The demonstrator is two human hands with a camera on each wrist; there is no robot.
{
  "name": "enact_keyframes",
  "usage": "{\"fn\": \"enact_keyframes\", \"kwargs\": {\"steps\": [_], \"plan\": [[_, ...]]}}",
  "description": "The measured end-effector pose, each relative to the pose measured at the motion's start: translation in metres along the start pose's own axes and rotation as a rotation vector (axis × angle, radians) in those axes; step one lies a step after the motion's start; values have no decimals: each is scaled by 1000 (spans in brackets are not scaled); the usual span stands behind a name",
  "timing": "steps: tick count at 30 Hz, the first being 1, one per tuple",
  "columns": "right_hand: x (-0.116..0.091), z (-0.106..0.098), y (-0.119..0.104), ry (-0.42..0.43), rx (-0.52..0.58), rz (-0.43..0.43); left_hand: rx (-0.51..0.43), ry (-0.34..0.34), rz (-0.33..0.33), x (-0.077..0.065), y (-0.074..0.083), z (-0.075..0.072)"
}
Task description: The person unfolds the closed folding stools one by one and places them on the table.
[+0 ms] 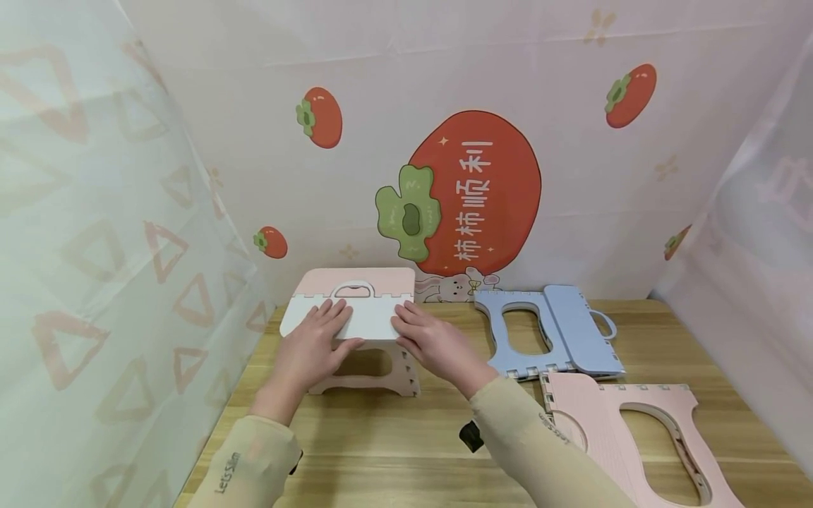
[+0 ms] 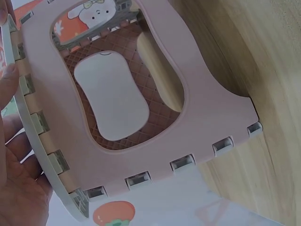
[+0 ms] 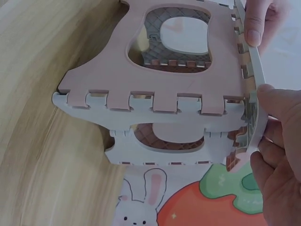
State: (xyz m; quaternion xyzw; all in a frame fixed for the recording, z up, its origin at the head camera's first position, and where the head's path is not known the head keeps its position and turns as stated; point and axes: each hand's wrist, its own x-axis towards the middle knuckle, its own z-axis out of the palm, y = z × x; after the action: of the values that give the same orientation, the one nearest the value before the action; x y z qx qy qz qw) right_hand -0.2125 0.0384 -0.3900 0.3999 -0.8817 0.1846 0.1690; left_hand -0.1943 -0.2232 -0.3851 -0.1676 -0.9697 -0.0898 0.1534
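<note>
Partly, the left hand (image 1: 312, 343) covers the pink-and-white stool (image 1: 373, 319).

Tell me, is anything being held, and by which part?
Nothing looks clasped: the left hand and right hand rest on the white seat half of the standing stool, thumbs at its near edge.

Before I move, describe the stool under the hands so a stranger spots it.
Find the wooden table, then its far left part. A pink-and-white stool is there, with the left hand and right hand on its seat. It stands unfolded, while the blue stool and pink stool to its right lie flat.
</note>
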Motion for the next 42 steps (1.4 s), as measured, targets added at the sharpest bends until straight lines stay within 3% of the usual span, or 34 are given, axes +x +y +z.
{"fn": "enact_keyframes", "kwargs": {"steps": [18, 35, 42], "plan": [[24, 9, -2, -35, -6, 30, -49, -21, -28, 10, -21, 0], [39, 15, -9, -158, -15, 173, -76, -53, -26, 17, -37, -2], [42, 21, -7, -135, -21, 176, -85, -53, -36, 20, -41, 2]]}}
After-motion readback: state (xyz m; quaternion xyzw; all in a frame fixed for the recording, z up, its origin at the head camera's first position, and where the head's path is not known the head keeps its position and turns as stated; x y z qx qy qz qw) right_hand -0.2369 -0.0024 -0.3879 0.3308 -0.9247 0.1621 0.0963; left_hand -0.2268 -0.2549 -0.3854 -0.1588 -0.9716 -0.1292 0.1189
